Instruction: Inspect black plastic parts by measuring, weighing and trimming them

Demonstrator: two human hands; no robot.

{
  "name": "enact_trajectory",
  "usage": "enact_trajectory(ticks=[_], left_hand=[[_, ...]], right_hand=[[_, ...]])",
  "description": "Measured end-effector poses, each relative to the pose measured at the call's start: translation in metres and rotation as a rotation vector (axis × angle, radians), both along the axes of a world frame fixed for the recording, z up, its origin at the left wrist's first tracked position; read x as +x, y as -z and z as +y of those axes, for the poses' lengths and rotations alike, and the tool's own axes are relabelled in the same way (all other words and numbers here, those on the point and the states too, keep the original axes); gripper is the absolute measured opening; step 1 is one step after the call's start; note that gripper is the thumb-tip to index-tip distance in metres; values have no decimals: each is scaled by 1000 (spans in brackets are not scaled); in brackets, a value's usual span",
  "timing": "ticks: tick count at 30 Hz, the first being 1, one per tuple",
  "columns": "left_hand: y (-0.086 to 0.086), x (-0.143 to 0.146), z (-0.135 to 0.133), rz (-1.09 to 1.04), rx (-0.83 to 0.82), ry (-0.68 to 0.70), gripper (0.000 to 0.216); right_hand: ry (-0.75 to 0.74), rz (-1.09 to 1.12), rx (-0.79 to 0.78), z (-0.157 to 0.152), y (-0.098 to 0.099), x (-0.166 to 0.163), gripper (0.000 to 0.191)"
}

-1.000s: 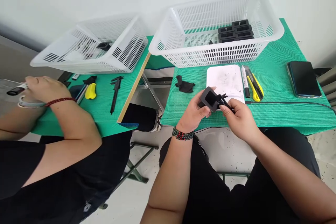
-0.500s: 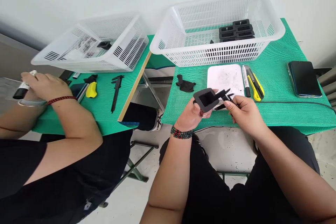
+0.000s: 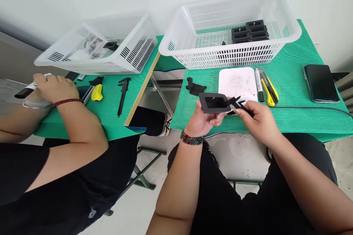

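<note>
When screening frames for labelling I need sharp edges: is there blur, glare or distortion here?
Head view: light soft and even, shadows faint; the part in the left hand and the caliper in the right hand look sharp; the wide lens bows the rim of the basket and the table edge; the phone shows a dull sheen, no hard glare.

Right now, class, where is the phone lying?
In the head view, the phone lies on the right of the green mat, right of the yellow utility knife and just behind the black cable.
</note>
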State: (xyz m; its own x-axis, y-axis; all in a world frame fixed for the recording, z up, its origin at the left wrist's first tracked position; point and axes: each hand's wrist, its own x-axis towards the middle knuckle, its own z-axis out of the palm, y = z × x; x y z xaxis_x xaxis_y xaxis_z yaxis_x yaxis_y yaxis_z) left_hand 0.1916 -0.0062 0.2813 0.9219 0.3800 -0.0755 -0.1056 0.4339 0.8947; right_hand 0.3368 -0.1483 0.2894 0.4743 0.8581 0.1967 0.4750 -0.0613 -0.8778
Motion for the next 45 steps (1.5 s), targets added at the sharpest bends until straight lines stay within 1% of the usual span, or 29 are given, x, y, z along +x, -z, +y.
enact_trajectory(ticks=[3, 7, 9, 12, 14, 21, 26, 32, 38, 45], left_hand=[[1, -1, 1, 16, -36, 39, 97], [8, -1, 4, 45, -71, 86, 94], [11, 0, 6, 77, -96, 57, 89], [14, 3, 7, 116, -143, -33, 82], [15, 4, 7, 117, -147, -75, 81], [13, 8, 4, 103, -111, -187, 80], [9, 9, 1, 38, -68, -191, 78], [6, 8, -3, 31, 27, -210, 57], [8, 7, -2, 14, 57, -212, 57], [8, 6, -1, 17, 79, -226, 58]], right_hand=[[-34, -19, 21, 1, -1, -1, 38], [-81, -50, 13, 0, -2, -1, 36], [-91, -60, 0, 0, -3, -1, 36], [-93, -70, -8, -1, -2, -2, 34], [-93, -75, -9, -1, -1, -3, 32], [-105, -91, -8, -1, 0, -3, 27], [-86, -94, 7, 0, 1, -2, 22], [-62, -93, -6, 0, 2, -1, 21], [-92, -81, -16, -3, 0, 0, 24], [-105, -47, -12, -3, -4, -3, 24]])
